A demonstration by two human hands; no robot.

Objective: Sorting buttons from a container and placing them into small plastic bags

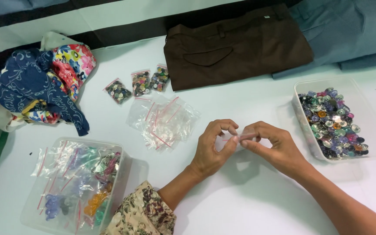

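My left hand [212,148] and my right hand [270,146] meet above the white table, pinching a small clear zip bag [239,135] with a red seal line between their fingertips. The bag looks empty, though fingers hide most of it. A loose pile of empty clear zip bags [164,119] lies just beyond my left hand. To my right stands a clear plastic tub [303,89] heaped with coloured buttons [334,124].
Three small filled button bags [141,82] lie behind the pile. A clear box of packed bags [72,182] sits at the front left. Patterned fabric scraps [44,82] lie far left; folded brown trousers [236,43] and blue-grey cloth [353,30] lie at the back.
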